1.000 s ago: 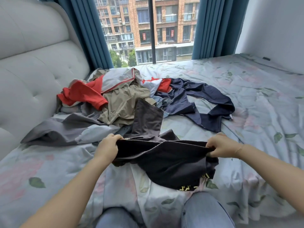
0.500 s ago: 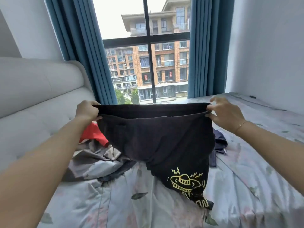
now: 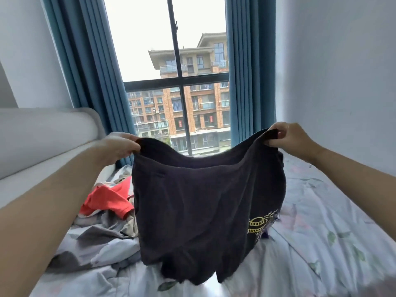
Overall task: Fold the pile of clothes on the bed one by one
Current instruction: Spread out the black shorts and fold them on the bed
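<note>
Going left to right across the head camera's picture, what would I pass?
Padded white headboard → left hand → red garment → dark shorts with yellow print → right hand → bare white wall.

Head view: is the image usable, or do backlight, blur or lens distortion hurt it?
Head view: the bright window blows out the sky and backlights the dark shorts, so their folds read poorly; the yellow print stays legible. Wide-angle bending bows the curtains. Both hands, left and right, look soft, and the lower right corner is smeared.
</note>
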